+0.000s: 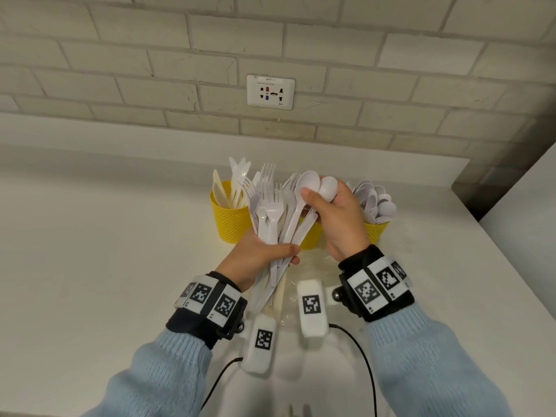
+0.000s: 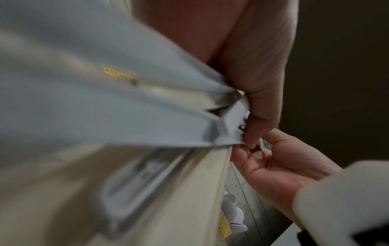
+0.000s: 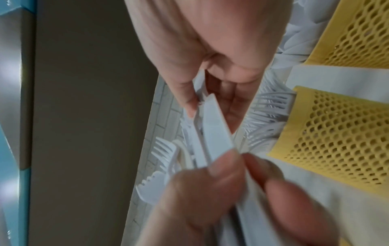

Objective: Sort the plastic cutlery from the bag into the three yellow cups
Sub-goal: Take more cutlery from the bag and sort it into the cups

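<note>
- Head view: left hand gripping mixed cutlery bundle; right hand pinching spoons at one o'clock; three yellow cups behind, well filled; bag on desk.
- Left wrist: blurred handles, sorting unfinished.
- Right wrist: forks in cup.

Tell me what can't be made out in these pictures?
- Middle cup: head view, mostly hidden behind the bundle of cutlery and both hands.
- Bag: head view, see-through, covered by wrist cameras.
- Left wrist view: blurred handles fill it.
- Right hand: what it holds besides spoons is hidden.
</note>
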